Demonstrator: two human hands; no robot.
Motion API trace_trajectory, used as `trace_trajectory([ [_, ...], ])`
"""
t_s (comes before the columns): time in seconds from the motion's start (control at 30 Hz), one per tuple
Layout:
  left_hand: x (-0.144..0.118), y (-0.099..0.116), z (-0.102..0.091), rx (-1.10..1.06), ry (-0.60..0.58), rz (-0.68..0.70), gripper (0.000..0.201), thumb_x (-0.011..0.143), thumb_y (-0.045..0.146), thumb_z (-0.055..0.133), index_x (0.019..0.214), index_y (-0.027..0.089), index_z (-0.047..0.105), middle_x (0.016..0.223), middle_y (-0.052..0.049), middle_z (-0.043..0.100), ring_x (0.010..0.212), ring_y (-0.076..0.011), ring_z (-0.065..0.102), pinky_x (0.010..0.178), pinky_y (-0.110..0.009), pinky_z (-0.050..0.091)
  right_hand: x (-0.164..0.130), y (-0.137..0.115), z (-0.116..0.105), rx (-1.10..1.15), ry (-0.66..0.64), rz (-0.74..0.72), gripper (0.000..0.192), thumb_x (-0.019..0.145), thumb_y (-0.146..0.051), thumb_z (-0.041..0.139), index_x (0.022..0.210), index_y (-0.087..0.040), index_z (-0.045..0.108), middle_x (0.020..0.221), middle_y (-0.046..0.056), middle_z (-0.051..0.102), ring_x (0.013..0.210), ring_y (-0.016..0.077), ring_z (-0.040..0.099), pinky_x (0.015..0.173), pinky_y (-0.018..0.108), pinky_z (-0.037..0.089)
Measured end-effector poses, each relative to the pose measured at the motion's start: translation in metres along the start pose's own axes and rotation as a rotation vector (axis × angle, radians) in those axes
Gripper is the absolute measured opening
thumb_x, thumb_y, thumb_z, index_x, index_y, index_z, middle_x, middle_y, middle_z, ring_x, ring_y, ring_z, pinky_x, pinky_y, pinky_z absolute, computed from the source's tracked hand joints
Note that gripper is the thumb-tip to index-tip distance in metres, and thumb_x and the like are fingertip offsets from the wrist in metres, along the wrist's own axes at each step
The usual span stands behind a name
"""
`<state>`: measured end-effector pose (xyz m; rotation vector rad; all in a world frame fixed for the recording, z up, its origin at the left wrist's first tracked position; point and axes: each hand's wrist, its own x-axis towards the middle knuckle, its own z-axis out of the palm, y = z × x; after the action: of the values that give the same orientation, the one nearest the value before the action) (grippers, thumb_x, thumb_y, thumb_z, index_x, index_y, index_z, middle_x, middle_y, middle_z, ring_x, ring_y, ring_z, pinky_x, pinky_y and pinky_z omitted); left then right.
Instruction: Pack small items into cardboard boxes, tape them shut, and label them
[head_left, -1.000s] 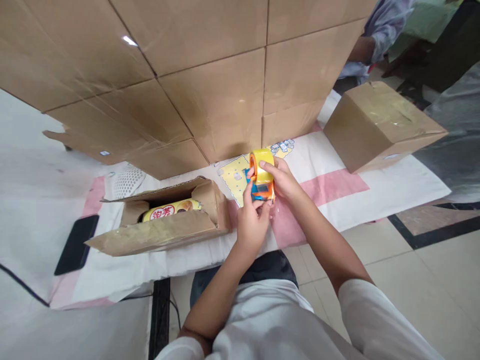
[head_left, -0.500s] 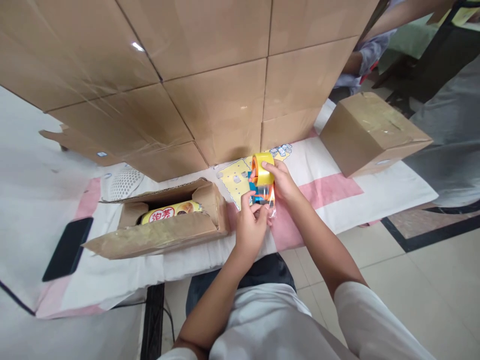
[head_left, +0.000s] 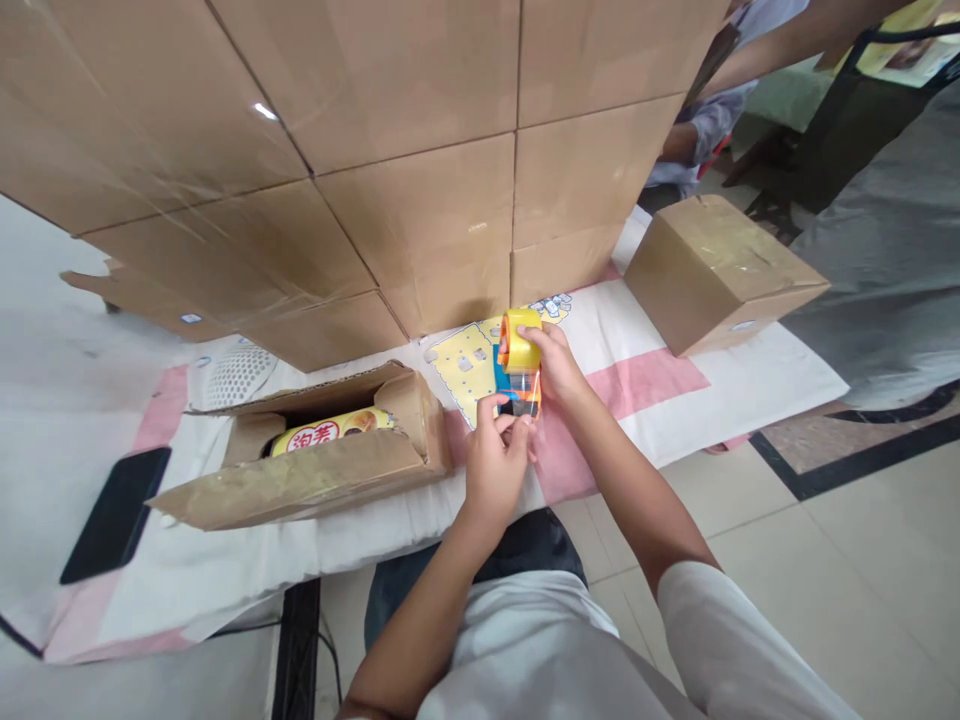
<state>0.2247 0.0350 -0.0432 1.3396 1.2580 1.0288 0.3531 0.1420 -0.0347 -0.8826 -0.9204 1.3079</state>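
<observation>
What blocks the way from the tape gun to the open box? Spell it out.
Nothing visible. The right hand holds the tape gun and the left hand pinches at its lower end, just right of the open box. Only bare cloth lies between them.

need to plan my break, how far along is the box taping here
Done: the closed box at the right looks sealed, and the yellow packet already lies in the open box. In hand: the right hand holds the tape dispenser while the left hand pinches at its tape end. Left: the open box's flaps are up, with no tape across them yet.
</observation>
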Motion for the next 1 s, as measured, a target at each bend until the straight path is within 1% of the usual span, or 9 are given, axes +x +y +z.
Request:
trace_trajectory([
  [0.07, -0.004, -0.004, 0.002, 0.035, -0.014, -0.005, 0.023, 0.095, 0.028, 0.058, 0.114, 0.024, 0.047, 0.075, 0.003, 0.074, 0.05, -0.0125, 0.064, 0.058, -0.023, 0.049, 0.002, 0.0, -0.003, 0.005, 0.05, -0.011, 0.014, 0.078, -0.032, 0.063, 0.071, -0.02, 0.065, 0.067, 0.001, 0.064, 0.059, 0.0151, 0.06, 0.061, 0.029, 0.051],
  [0.17, -0.01, -0.008, 0.006, 0.072, -0.031, -0.011, 0.02, 0.094, 0.026, 0.057, 0.111, 0.024, 0.047, 0.076, 0.003, 0.075, 0.053, -0.0133, 0.066, 0.06, -0.024, 0.048, 0.004, -0.003, -0.006, -0.004, 0.089, -0.015, 0.015, 0.077, -0.034, 0.064, 0.069, -0.021, 0.063, 0.065, 0.001, 0.063, 0.057, 0.0144, 0.058, 0.057, 0.028, 0.049],
  [0.33, -0.015, -0.008, 0.006, 0.099, -0.03, -0.013, 0.015, 0.095, 0.026, 0.056, 0.102, 0.025, 0.044, 0.073, 0.004, 0.074, 0.051, -0.0131, 0.064, 0.06, -0.024, 0.047, 0.002, -0.007, -0.006, -0.024, 0.102, -0.026, 0.026, 0.078, -0.043, 0.073, 0.069, -0.02, 0.063, 0.065, 0.001, 0.063, 0.058, 0.0144, 0.058, 0.056, 0.027, 0.047],
  [0.47, -0.016, -0.007, 0.004, 0.109, -0.033, -0.01, 0.014, 0.095, 0.026, 0.055, 0.099, 0.025, 0.042, 0.069, 0.006, 0.071, 0.052, -0.0137, 0.064, 0.06, -0.024, 0.046, 0.0, -0.009, -0.006, -0.052, 0.107, -0.008, 0.037, 0.078, -0.053, 0.076, 0.068, -0.021, 0.061, 0.065, 0.001, 0.061, 0.058, 0.0146, 0.057, 0.056, 0.029, 0.048],
  [0.77, -0.022, -0.006, 0.004, 0.127, -0.048, 0.001, 0.012, 0.096, 0.03, 0.056, 0.097, 0.025, 0.044, 0.066, 0.007, 0.069, 0.051, -0.0141, 0.064, 0.061, -0.025, 0.046, -0.004, -0.016, -0.009, -0.059, 0.138, 0.003, 0.039, 0.082, -0.057, 0.073, 0.071, -0.022, 0.061, 0.067, 0.002, 0.061, 0.06, 0.0166, 0.058, 0.059, 0.032, 0.052],
  [0.9, -0.021, -0.017, 0.006, 0.104, -0.05, -0.02, 0.013, 0.095, 0.031, 0.058, 0.1, 0.024, 0.048, 0.069, 0.005, 0.072, 0.05, -0.0132, 0.063, 0.059, -0.025, 0.047, -0.003, -0.015, -0.013, -0.039, 0.104, 0.03, 0.038, 0.081, -0.056, 0.074, 0.069, -0.021, 0.064, 0.067, 0.003, 0.064, 0.06, 0.0168, 0.059, 0.059, 0.032, 0.053],
  [1.0, -0.009, -0.029, 0.005, 0.009, -0.057, -0.066, 0.019, 0.093, 0.033, 0.061, 0.107, 0.023, 0.053, 0.075, 0.001, 0.074, 0.051, -0.0129, 0.063, 0.058, -0.024, 0.049, -0.001, -0.013, -0.017, 0.002, 0.069, 0.077, 0.035, 0.078, -0.053, 0.08, 0.073, -0.021, 0.066, 0.072, 0.004, 0.068, 0.065, 0.0182, 0.064, 0.066, 0.034, 0.056],
])
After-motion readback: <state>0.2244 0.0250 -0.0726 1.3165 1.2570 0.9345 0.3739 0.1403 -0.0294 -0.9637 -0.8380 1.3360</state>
